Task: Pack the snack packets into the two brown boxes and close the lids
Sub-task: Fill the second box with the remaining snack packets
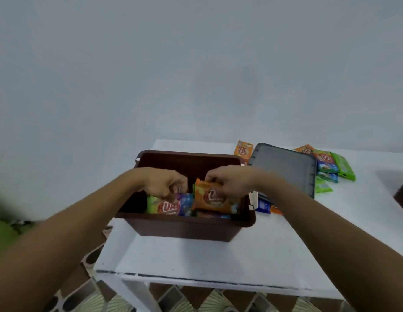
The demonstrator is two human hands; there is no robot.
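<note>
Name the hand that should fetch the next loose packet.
Right, probably. The loose packets lie right of the brown box, beyond the grey lid, nearer the right hand; the left hand would have to cross the box. The right must first release the orange packet.

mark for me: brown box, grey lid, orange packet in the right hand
brown box [184, 229]: head view, on its front wall.
grey lid [286, 167]: head view, middle of its flat panel.
orange packet [213, 200]: head view, on its printed front face.
</note>
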